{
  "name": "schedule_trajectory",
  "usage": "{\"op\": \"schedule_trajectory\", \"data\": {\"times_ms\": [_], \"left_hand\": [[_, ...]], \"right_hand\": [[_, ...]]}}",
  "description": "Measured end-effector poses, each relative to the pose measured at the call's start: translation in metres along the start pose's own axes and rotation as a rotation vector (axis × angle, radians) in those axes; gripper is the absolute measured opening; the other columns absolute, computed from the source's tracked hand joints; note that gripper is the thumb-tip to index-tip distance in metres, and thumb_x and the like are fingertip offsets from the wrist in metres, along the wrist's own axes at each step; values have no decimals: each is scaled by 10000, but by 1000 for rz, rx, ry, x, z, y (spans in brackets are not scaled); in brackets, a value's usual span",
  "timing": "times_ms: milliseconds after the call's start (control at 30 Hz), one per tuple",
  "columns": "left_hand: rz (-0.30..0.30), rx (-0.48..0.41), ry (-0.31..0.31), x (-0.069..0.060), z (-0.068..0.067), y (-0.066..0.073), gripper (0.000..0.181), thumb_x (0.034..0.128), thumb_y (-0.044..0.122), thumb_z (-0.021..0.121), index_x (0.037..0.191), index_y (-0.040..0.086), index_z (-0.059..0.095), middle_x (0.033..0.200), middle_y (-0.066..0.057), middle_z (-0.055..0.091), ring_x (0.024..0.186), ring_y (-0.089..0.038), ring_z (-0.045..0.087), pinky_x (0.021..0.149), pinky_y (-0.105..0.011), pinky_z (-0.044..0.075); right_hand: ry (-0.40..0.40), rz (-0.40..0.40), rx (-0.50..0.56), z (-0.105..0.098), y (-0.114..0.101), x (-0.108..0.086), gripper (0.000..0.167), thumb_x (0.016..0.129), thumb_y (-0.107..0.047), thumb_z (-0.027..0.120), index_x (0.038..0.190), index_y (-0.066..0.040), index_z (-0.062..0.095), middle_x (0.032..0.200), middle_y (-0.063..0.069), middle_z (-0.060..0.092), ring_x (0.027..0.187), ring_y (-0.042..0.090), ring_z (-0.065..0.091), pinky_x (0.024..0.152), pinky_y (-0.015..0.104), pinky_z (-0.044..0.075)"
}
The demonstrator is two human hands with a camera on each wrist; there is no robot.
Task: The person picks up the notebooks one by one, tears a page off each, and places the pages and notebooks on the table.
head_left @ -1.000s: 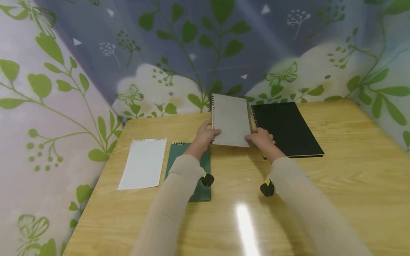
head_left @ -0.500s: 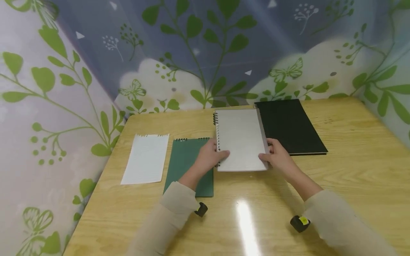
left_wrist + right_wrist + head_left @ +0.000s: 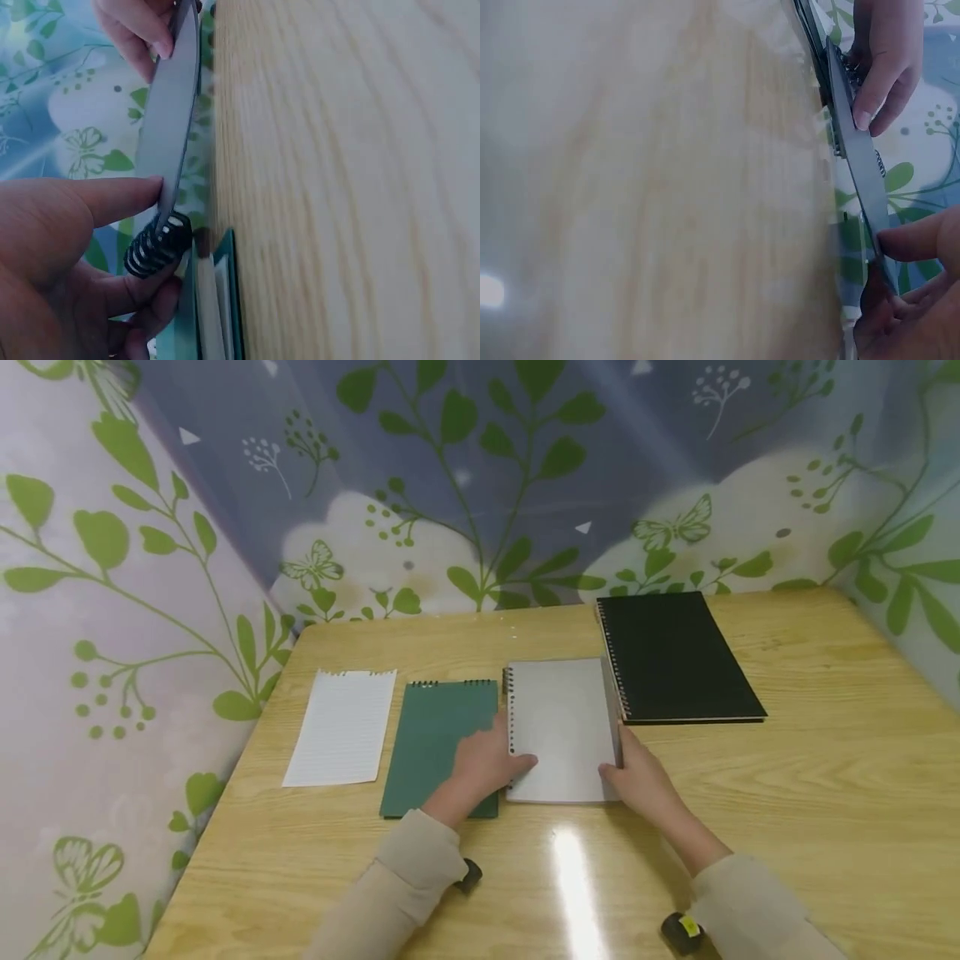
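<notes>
A grey spiral notebook [image 3: 562, 727] is held between both hands, its black coil on the left side. My left hand [image 3: 483, 764] grips its lower left edge, thumb on top; in the left wrist view the fingers of the left hand [image 3: 82, 255] curl beneath the coil [image 3: 159, 244]. My right hand [image 3: 647, 777] pinches the lower right edge, and the right wrist view shows that hand [image 3: 919, 285] with its thumb on top and fingers below. A green notebook [image 3: 431, 727] lies just left, partly behind the left hand.
A lined sheet with a torn top edge [image 3: 341, 731] lies at the left of the wooden table [image 3: 825, 793]. A black spiral notebook [image 3: 678, 656] lies at the back right, close beside the grey one. A patterned wall covering [image 3: 405, 460] rises behind the table.
Both hands have brought the grey notebook from near the table's back edge toward the front, and it looks flatter. It now sits beside the green notebook.
</notes>
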State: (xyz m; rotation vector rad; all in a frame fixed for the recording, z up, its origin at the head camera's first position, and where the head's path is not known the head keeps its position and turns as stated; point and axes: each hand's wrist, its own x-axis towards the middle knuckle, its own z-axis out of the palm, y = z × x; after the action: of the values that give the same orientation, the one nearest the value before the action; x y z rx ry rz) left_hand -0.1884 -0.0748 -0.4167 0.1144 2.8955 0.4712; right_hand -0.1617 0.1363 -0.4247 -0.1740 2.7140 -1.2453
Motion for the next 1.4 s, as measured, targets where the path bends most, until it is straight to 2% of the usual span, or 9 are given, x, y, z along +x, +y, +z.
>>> {"op": "schedule_trajectory", "data": {"times_ms": [67,200,300,433,600,800,900,1233,1400], "left_hand": [[11,80,15,0,3,4,863,812,536,610,1444,57,272,957,-131,681,895,-278,631,830,-401,470],[42,262,37,-3,5,10,768,825,577,566,1376,63,417,1069,-97,663,1042,-280,551,891,-390,406],[50,387,37,-7,5,14,650,821,621,534,1176,81,602,1077,-63,630,1007,-238,478,850,-358,369],[54,459,38,-10,3,15,584,804,663,515,946,117,665,1031,-57,588,963,-222,406,829,-353,332],[54,444,36,-10,-1,11,669,806,653,524,1168,97,608,1270,-90,499,1155,-258,383,956,-398,324],[112,366,-31,-8,-2,3,712,851,570,532,1398,133,402,1509,-22,285,1407,-282,179,1132,-491,146],[141,350,-57,-7,-1,1,676,866,550,523,1415,182,378,1511,3,283,1413,-291,170,1133,-514,121],[183,311,-39,-5,0,-6,636,863,541,538,1372,172,442,1485,-36,323,1385,-322,223,1117,-548,134],[207,315,4,-6,-3,-4,577,849,519,559,1311,177,511,1427,-34,403,1347,-291,294,1107,-526,186]], "right_hand": [[12,16,-54,0,2,1,669,846,-34,518,1399,143,185,1325,377,357,1214,486,403,980,580,361],[-11,89,-180,-1,5,3,683,852,-135,544,1393,135,225,1223,355,390,1073,439,486,870,551,438],[-28,105,-252,0,4,4,705,869,-235,562,1381,141,255,1222,346,382,1027,413,501,820,521,456],[-13,100,-333,1,2,6,739,857,-331,605,1347,145,323,1209,327,395,974,392,516,734,478,471],[-8,104,-415,6,-2,6,729,829,-366,648,1292,141,402,1162,297,417,878,359,527,620,419,455],[-11,95,-464,10,-6,3,729,835,-376,643,1290,139,400,1108,262,430,867,328,504,586,389,444],[-11,95,-474,10,-7,2,728,839,-375,637,1291,142,395,1090,249,416,860,320,490,564,378,436],[35,70,-520,13,-7,1,717,810,-379,673,1239,148,443,1096,265,439,908,364,502,661,451,448],[-1,109,-420,1,-11,9,630,791,-285,701,1198,131,462,1128,272,423,951,378,467,725,462,411]]}}
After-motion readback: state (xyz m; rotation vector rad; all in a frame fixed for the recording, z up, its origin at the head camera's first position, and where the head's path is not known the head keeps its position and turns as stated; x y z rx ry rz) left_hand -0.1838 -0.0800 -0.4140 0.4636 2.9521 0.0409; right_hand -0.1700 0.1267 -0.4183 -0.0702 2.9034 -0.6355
